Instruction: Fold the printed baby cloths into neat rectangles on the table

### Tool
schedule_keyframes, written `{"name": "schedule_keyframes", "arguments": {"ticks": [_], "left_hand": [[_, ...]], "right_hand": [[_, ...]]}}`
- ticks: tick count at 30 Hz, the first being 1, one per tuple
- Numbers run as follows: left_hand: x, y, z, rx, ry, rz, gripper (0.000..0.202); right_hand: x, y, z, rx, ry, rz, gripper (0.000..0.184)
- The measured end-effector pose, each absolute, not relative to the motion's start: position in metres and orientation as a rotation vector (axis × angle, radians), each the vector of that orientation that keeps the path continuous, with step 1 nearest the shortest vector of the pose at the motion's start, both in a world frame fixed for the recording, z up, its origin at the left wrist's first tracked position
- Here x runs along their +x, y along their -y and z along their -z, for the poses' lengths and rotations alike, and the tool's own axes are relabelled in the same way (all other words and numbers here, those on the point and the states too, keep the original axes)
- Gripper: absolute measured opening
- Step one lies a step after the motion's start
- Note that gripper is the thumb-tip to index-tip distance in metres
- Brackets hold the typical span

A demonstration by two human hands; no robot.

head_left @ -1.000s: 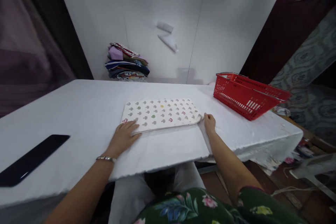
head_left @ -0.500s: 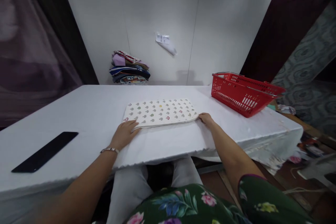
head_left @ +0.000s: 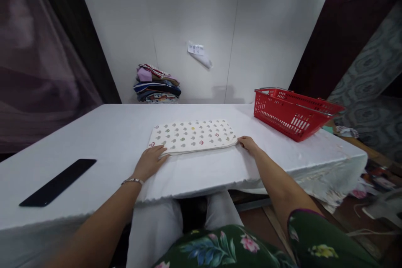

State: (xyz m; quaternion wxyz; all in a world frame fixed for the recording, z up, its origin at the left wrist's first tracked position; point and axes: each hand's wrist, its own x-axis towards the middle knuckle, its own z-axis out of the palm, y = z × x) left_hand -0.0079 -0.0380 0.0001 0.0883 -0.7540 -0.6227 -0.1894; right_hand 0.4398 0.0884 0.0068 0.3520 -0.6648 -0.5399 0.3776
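Note:
A folded white cloth [head_left: 193, 135] with small mushroom prints lies flat in the middle of a table covered in white [head_left: 103, 134]. My left hand [head_left: 150, 161] rests at the cloth's near left corner, fingers stretched onto its edge, a bracelet on the wrist. My right hand [head_left: 248, 143] touches the near right corner, its fingers pinching the cloth's edge.
A red plastic basket [head_left: 293, 112] stands at the table's right end. A dark phone [head_left: 58, 181] lies near the front left edge. A pile of folded clothes [head_left: 157, 85] sits against the white wall behind the table. Floor clutter shows at the right.
My right hand turned from flat beside the corner to gripping the edge. The view shifted slightly; the cloth and left hand stayed put.

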Motion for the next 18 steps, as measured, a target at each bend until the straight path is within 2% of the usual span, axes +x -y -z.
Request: {"name": "schedule_keyframes", "arguments": {"ticks": [5,18], "left_hand": [[-0.009,0.037,0.001,-2.246,1.853,0.6,0.053],[-0.008,0.038,0.002,-2.24,1.835,0.551,0.047]], "right_hand": [[0.439,-0.098,-0.006,-1.789,1.431,-0.945,0.036],[0.428,-0.096,0.001,-1.938,1.451,-0.718,0.034]]}}
